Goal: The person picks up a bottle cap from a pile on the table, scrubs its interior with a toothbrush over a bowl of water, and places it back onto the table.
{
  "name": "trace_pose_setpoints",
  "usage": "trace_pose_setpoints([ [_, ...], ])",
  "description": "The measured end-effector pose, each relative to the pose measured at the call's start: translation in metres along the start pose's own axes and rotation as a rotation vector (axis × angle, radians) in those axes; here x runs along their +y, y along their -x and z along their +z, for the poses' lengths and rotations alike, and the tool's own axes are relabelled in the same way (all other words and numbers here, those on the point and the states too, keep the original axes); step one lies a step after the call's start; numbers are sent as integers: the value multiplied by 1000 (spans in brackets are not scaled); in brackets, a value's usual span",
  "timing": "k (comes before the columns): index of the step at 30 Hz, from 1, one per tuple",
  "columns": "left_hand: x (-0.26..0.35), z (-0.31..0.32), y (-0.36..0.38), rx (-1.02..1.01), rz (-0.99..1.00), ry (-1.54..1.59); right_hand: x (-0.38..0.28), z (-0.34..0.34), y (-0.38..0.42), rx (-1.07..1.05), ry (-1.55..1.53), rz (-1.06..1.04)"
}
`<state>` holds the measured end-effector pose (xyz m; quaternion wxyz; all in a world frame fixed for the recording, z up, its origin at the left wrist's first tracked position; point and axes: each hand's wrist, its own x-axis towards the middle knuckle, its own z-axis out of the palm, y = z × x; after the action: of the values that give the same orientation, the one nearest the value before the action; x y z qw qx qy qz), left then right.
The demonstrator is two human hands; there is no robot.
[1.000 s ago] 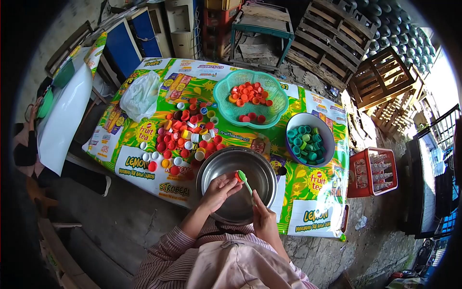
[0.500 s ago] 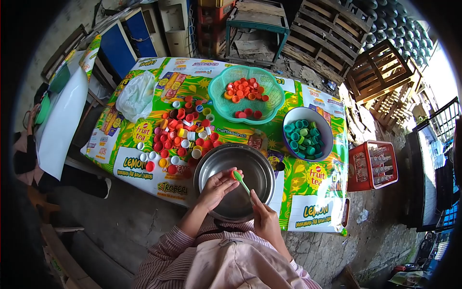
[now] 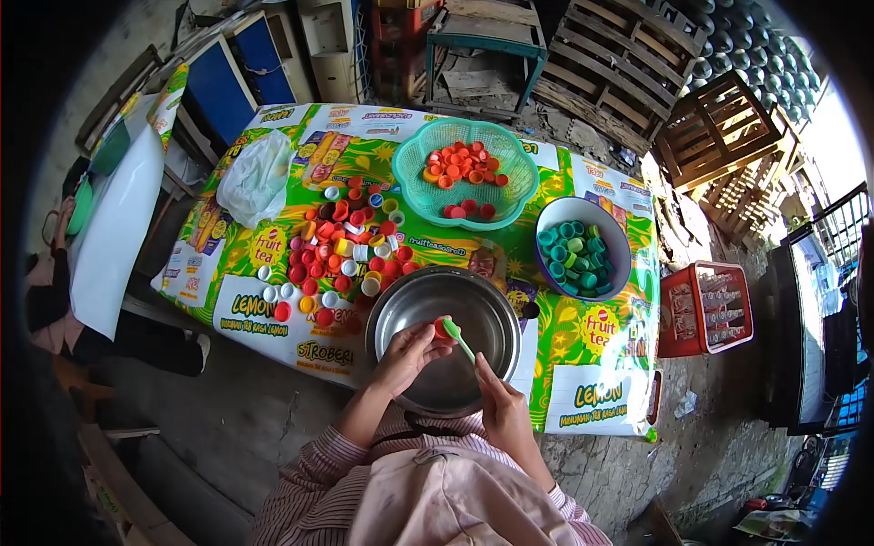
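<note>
Over the steel basin [image 3: 382, 314] my left hand [image 3: 405, 358] pinches a red bottle cap [image 3: 442, 328] at its fingertips. My right hand [image 3: 503, 405] is closed around the thin, pale end of a small green tool [image 3: 462, 345] with a wider head; I cannot make out its exact kind. That head meets or overlaps the cap's edge. To the left of the basin lies a loose pile of bottle caps [image 3: 317, 269], mostly red, with white, yellow and orange ones among them.
Behind the basin, a turquoise plastic basket [image 3: 407, 193] holds orange and red caps. A bowl [image 3: 623, 264] of green caps stands at right. A white plastic bag [image 3: 255, 179] lies on the printed tablecloth [image 3: 583, 350]. Another person's hand [image 3: 66, 217] shows at far left; a red crate [image 3: 669, 318] stands right.
The red cap has tilted and shifted slightly left and down in my left fingers. The green tool's head has moved a little downward, with my right hand nearly in the same place.
</note>
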<state>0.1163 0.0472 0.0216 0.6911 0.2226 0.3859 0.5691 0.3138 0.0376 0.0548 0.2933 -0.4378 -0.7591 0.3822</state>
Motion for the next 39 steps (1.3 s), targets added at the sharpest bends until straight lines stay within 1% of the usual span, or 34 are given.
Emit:
trace_pose_setpoints([
  [2,-5,-2,-2,-15,16,-20,-2,-4,-2,-38,32,101],
  [4,-7,-3,-2,-30,32,-46,-4,-4,-1,-42,52,102],
  [7,-8,-3,-2,8,53,-49,0,-1,2,-53,74,105],
  [9,-14,-11,-5,-30,54,-18,1,-1,1,-60,75,106],
  [11,-17,-10,-5,-19,66,1,-3,-3,0,18,59,76],
  [12,-15,-7,-5,-10,78,19,-2,-1,1,18,58,78],
  [14,-7,2,-2,27,63,-6,1,2,4,-36,102,4],
  [16,-6,2,-2,62,49,-32,0,0,2,-15,104,47],
  [17,-10,-3,-3,22,48,-43,0,-1,2,2,104,89],
  [19,-15,-9,-6,-16,47,-56,-3,-3,2,-31,113,78],
  [21,-22,-11,-9,33,87,-42,-2,-3,4,-65,127,72],
  [22,-20,-9,-9,67,94,-109,2,0,5,-65,123,58],
  [23,-20,-10,-11,65,96,-107,4,1,5,-64,119,42],
  [25,-15,-8,-12,72,101,-329,2,-2,4,-29,153,58],
  [26,-16,-3,-11,118,81,-281,0,-3,4,-29,159,44],
  [29,-18,-3,-14,104,72,-274,0,-3,6,-70,162,-12],
  [31,-18,-2,-13,89,58,-273,5,1,6,-42,203,48],
  [32,-18,-2,-13,80,45,-269,6,2,6,15,180,42],
  [33,-18,-2,-14,81,47,-269,7,3,5,15,180,40],
  [35,-20,-5,-15,88,37,-261,10,5,6,39,187,-42],
  [36,-20,-4,-14,87,35,-261,10,4,7,40,187,-40],
  [38,-15,-1,-12,107,27,-382,9,3,5,33,276,-28],
  [39,-14,-1,-13,110,30,-381,8,2,4,32,276,-32],
])
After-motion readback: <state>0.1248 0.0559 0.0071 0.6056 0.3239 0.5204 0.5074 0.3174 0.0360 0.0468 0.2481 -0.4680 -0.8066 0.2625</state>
